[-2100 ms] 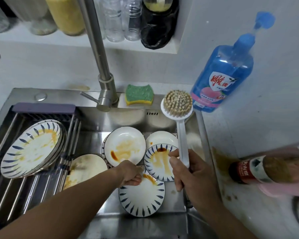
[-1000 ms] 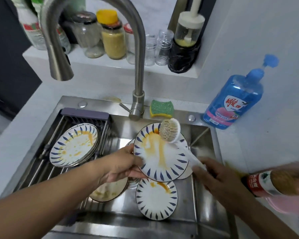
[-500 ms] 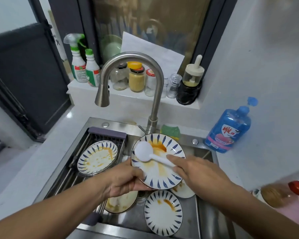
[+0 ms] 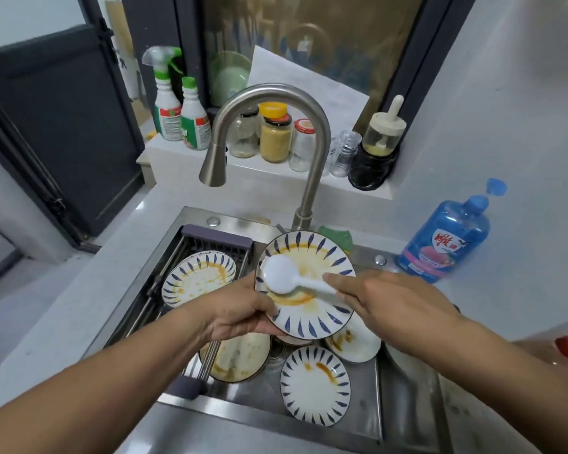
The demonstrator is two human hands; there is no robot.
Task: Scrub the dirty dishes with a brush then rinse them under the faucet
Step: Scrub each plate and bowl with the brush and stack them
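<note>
Steel rack (image 4: 217,235) at the left of the sink (image 4: 404,404) carries one stained dish (image 4: 199,278), not yet done. Just right of it, the left hand (image 4: 243,314) grips the near-left rim of the plate (image 4: 312,257), held tilted above the sink in front of the faucet (image 4: 312,165), which shows no water. The brush (image 4: 281,278) sits bristles-down on the plate's left half, among orange smears. The right hand (image 4: 394,299) curls round its white handle. To scrub well, I judge: brace the rim against the push, work small circles over each streak out to the far edge, and keep the plate over the sink. More dirty dishes (image 4: 315,385) lie below; a blue bottle (image 4: 446,237) stands far right.
</note>
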